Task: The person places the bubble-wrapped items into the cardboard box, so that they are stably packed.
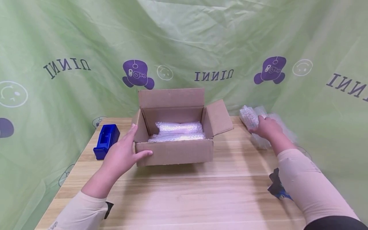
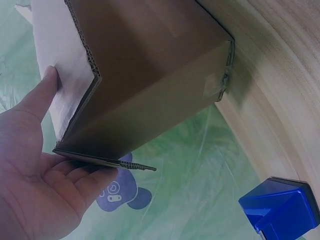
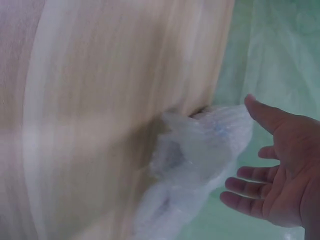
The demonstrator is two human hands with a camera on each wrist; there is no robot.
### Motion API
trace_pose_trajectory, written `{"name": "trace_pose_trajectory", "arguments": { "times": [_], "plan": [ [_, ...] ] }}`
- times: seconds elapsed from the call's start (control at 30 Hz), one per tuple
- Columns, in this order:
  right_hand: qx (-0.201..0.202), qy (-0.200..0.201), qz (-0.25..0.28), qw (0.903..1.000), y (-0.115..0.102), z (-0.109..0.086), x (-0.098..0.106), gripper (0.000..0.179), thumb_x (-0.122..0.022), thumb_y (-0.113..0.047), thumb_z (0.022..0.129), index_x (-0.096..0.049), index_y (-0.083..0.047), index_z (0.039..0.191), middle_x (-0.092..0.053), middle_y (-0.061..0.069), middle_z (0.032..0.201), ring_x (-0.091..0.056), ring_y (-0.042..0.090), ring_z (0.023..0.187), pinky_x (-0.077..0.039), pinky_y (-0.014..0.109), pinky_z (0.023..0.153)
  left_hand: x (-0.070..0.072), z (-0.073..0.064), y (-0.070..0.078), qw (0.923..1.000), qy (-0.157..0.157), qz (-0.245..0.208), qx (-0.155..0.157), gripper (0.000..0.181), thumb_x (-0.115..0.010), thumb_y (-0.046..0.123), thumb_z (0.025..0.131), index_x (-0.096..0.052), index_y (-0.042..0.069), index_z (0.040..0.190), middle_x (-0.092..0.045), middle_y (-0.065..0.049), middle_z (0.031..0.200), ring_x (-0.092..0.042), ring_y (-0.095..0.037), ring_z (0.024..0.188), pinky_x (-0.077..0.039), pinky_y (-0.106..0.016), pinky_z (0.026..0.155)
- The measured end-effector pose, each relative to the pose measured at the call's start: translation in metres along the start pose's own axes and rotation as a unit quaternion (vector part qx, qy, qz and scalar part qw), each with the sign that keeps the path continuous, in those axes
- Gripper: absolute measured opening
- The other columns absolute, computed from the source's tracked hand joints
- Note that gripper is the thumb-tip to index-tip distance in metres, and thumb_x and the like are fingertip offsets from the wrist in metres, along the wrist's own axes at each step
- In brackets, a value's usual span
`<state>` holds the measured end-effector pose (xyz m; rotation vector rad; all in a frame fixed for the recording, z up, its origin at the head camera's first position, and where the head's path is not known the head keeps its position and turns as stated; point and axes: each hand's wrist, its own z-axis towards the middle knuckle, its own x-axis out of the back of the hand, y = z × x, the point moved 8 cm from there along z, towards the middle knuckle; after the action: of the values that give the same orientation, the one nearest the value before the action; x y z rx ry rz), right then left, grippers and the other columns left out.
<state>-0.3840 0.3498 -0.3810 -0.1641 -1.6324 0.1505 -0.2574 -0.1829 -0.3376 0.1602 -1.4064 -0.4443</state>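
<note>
Thumb and fingers spread, the left hand (image 1: 122, 155) touches the cardboard box (image 1: 173, 153) at its near left corner; the right hand (image 1: 267, 128), fingers parted, is at bubble-wrapped packages (image 1: 248, 116), far right on the table (image 1: 178, 198)

Bare left hand (image 1: 122, 156), bare right hand (image 1: 268, 127), and pale cream covering both forearms!
Look at that left sleeve (image 1: 83, 209), snug, with small grey lettering; across to the right sleeve (image 1: 310, 185), lettered too, near its cuff, lightly creased, and there's a black band (image 1: 332, 222) crossing higher up that arm.
</note>
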Motion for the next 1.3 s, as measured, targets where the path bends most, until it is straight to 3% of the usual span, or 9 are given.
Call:
{"name": "trace_pose_trajectory", "arguments": {
  "times": [0.33, 0.53, 0.8, 1.07, 1.3],
  "plan": [
    [-0.010, -0.054, 0.008, 0.9985, 0.010, -0.003, -0.020, 0.097, -0.071, -0.037, 0.086, -0.017, 0.017, 0.147, -0.021, 0.054, 0.138, -0.026, 0.070, 0.123, -0.026, 0.074, 0.104, 0.000, -0.001, 0.001, 1.0000, 0.001, -0.003, -0.004, 0.115, -0.067, 0.071, 0.076, -0.014, 0.011, 0.158, -0.015, -0.012, 0.164, -0.037, -0.047, 0.137, -0.047, -0.059, 0.096],
    [-0.014, -0.045, 0.019, 0.9987, 0.016, -0.004, -0.022, 0.094, -0.070, -0.018, 0.083, -0.012, 0.015, 0.148, -0.024, 0.055, 0.134, -0.029, 0.070, 0.120, -0.030, 0.074, 0.101, 0.000, -0.001, 0.002, 1.0000, 0.000, -0.005, -0.005, 0.115, -0.067, 0.071, 0.076, -0.014, 0.011, 0.158, -0.015, -0.013, 0.164, -0.037, -0.047, 0.138, -0.047, -0.059, 0.097],
    [0.004, -0.027, 0.027, 0.9993, 0.018, -0.005, -0.017, 0.081, -0.058, -0.004, 0.081, -0.016, 0.014, 0.147, -0.038, 0.053, 0.125, -0.041, 0.066, 0.114, -0.039, 0.070, 0.096, 0.000, -0.001, 0.004, 1.0000, 0.000, -0.005, -0.006, 0.114, -0.069, 0.068, 0.077, -0.015, 0.010, 0.158, -0.016, -0.013, 0.164, -0.036, -0.046, 0.138, -0.046, -0.059, 0.098],
    [0.036, -0.026, 0.050, 0.9978, 0.019, -0.002, -0.002, 0.078, -0.065, -0.005, 0.079, -0.026, 0.018, 0.142, -0.047, 0.047, 0.123, -0.049, 0.059, 0.109, -0.043, 0.064, 0.094, 0.000, -0.002, 0.002, 1.0000, -0.001, -0.005, -0.001, 0.115, -0.068, 0.070, 0.077, -0.014, 0.010, 0.158, -0.016, -0.013, 0.164, -0.037, -0.046, 0.137, -0.046, -0.059, 0.098],
    [0.061, -0.032, 0.105, 0.9921, 0.010, -0.007, 0.018, 0.068, -0.065, 0.000, 0.079, -0.035, 0.021, 0.137, -0.046, 0.046, 0.125, -0.056, 0.039, 0.086, -0.050, 0.043, 0.073, 0.001, -0.002, 0.000, 1.0000, 0.004, -0.003, -0.003, 0.114, -0.068, 0.069, 0.077, -0.014, 0.010, 0.158, -0.016, -0.013, 0.163, -0.036, -0.046, 0.138, -0.046, -0.060, 0.098]
  ]
}}
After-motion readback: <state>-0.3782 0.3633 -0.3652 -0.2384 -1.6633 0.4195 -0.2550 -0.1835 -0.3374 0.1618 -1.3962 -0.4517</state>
